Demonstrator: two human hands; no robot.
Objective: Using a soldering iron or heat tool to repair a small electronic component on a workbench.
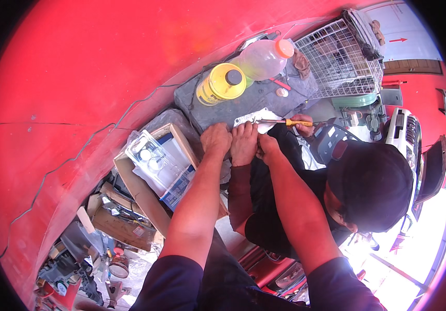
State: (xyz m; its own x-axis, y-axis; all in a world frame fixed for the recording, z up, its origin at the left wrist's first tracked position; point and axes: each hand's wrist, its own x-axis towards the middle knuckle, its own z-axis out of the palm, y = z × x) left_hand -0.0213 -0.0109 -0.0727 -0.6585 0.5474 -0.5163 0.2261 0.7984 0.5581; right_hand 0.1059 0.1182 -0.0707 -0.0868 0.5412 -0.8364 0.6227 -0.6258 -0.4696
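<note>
My left hand (216,138), fingers curled, is at the front edge of the dark grey bench top (197,111), beside a co-worker's hand (243,142) on a small silver metal part (259,116). My right hand (267,146) is closed just right of that hand; what either of my hands holds is hidden. The co-worker's other hand (302,127) holds a yellow-handled tool (291,122) with its metal shaft over the part.
A yellow container (213,88) and clear bottle (259,62) stand behind, near a wire cage (337,57). A box (141,189) of packages sits left beside the red wall (67,72). A co-worker in a dark cap (368,181) leans in from the right.
</note>
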